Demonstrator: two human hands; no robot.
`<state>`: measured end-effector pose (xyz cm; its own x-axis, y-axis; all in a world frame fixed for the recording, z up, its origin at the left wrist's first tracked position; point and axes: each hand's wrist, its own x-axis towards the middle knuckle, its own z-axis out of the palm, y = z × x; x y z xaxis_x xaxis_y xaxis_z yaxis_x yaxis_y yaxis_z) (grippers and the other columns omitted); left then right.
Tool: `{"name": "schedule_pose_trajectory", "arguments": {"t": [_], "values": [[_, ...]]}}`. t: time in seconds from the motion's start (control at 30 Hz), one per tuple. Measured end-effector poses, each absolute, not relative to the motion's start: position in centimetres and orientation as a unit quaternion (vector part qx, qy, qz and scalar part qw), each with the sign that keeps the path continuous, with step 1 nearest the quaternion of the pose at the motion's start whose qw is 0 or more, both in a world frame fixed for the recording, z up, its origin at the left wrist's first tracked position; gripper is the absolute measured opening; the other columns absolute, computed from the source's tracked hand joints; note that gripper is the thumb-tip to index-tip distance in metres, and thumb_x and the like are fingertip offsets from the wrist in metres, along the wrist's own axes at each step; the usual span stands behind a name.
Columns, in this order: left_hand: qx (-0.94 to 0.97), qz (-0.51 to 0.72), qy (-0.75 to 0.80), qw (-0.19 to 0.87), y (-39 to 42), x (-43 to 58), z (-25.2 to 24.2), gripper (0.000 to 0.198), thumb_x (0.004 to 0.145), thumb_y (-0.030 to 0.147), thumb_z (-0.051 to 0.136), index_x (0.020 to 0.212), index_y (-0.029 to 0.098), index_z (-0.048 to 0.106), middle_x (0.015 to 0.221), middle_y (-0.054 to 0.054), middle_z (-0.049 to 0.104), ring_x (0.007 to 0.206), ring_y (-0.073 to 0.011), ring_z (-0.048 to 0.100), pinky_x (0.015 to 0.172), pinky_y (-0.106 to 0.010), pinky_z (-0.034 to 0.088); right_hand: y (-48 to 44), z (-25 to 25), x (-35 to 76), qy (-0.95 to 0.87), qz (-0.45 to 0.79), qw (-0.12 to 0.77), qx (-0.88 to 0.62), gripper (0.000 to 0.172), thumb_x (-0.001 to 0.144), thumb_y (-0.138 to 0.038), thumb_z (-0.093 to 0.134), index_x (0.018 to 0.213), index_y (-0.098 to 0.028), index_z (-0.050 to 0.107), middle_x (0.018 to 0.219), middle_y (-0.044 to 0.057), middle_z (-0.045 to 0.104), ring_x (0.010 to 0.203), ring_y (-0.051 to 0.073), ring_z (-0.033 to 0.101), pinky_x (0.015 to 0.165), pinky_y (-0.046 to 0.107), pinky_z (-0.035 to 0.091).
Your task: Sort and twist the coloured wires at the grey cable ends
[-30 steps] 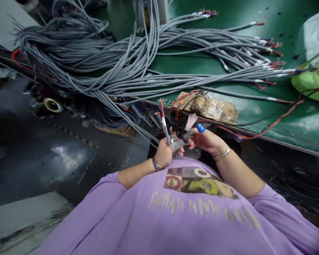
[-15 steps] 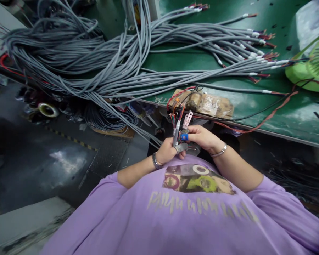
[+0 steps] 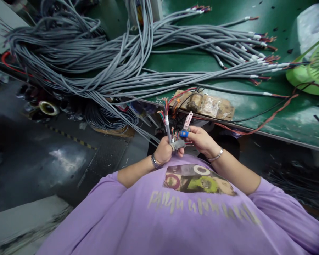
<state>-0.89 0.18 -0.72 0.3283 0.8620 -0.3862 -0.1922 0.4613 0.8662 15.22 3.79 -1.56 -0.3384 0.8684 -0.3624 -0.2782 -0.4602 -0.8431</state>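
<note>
My left hand (image 3: 163,150), a grey cover on its thumb, is closed around grey cables (image 3: 168,131) in front of my body. Stripped coloured wires (image 3: 162,112) fan out from their upper ends, past a white band. Shorter coloured wire ends (image 3: 172,134) show by the left thumb. My right hand (image 3: 202,140), with a blue wrap on a digit, is closed in a pinch close to these wires. From its fingertips rises a pale pink, flat tool with holes (image 3: 188,120); its lower end is hidden.
A large bundle of grey cables (image 3: 77,56) lies across the green table (image 3: 178,63). Near the edge is a taped wooden block (image 3: 215,107) with cords. At right stand a green fan (image 3: 308,74) and a plastic bag (image 3: 312,28). Coiled cable (image 3: 108,118) lies below the table.
The held cables have shifted left and tilted away from my right hand, and their wire ends sit higher and further left. Shorter wire ends now show between my hands. My right hand has barely moved.
</note>
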Motion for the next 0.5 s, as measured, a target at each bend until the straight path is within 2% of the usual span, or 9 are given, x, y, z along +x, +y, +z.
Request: {"name": "schedule_pose_trajectory", "arguments": {"t": [0.1,0.17,0.23,0.3,0.5], "values": [[0.353,0.394,0.435,0.729,-0.1,-1.0,-0.2,0.041,0.062,0.047,0.084,0.065,0.014,0.06,0.053,-0.002,0.065,0.041,-0.0125,0.058,0.043,-0.024,0.048,4.6,-2.0,15.1,-0.276,0.714,0.447,-0.462,0.047,0.054,-0.047,0.092,0.065,-0.018,0.057,0.055,-0.006,0.054,0.049,0.007,0.045,0.05,0.021,0.041],[0.328,0.426,0.443,0.717,0.0,-0.9,0.2,0.041,0.06,0.047,0.084,0.066,0.014,0.06,0.053,-0.002,0.065,0.04,-0.0122,0.058,0.042,-0.023,0.048,5.1,-2.0,15.5,-0.224,0.724,0.469,-0.453,0.05,0.058,-0.057,0.087,0.071,-0.019,0.058,0.06,-0.003,0.058,0.052,0.008,0.05,0.053,0.022,0.045],[0.304,0.45,0.458,0.704,0.2,-0.6,0.7,0.041,0.059,0.047,0.083,0.067,0.015,0.061,0.053,-0.001,0.065,0.04,-0.0116,0.057,0.042,-0.023,0.049,5.5,-1.5,15.7,-0.204,0.755,0.458,-0.423,0.055,0.067,-0.072,0.075,0.076,-0.019,0.061,0.067,0.001,0.063,0.056,0.011,0.054,0.054,0.025,0.049],[0.291,0.464,0.467,0.695,0.5,-0.3,1.1,0.04,0.059,0.047,0.083,0.069,0.015,0.061,0.053,0.0,0.065,0.04,-0.0115,0.057,0.042,-0.023,0.05,5.7,-0.9,15.7,-0.213,0.778,0.44,-0.395,0.061,0.07,-0.079,0.066,0.079,-0.019,0.063,0.07,0.002,0.065,0.057,0.013,0.056,0.054,0.026,0.049],[0.297,0.468,0.479,0.681,1.2,0.6,1.3,0.041,0.06,0.047,0.083,0.066,0.015,0.058,0.054,0.0,0.064,0.041,-0.0109,0.057,0.042,-0.023,0.048,5.9,0.1,14.6,-0.259,0.752,0.467,-0.385,0.05,0.067,-0.064,0.081,0.071,-0.018,0.062,0.06,-0.002,0.058,0.053,0.01,0.049,0.05,0.023,0.043]]}}
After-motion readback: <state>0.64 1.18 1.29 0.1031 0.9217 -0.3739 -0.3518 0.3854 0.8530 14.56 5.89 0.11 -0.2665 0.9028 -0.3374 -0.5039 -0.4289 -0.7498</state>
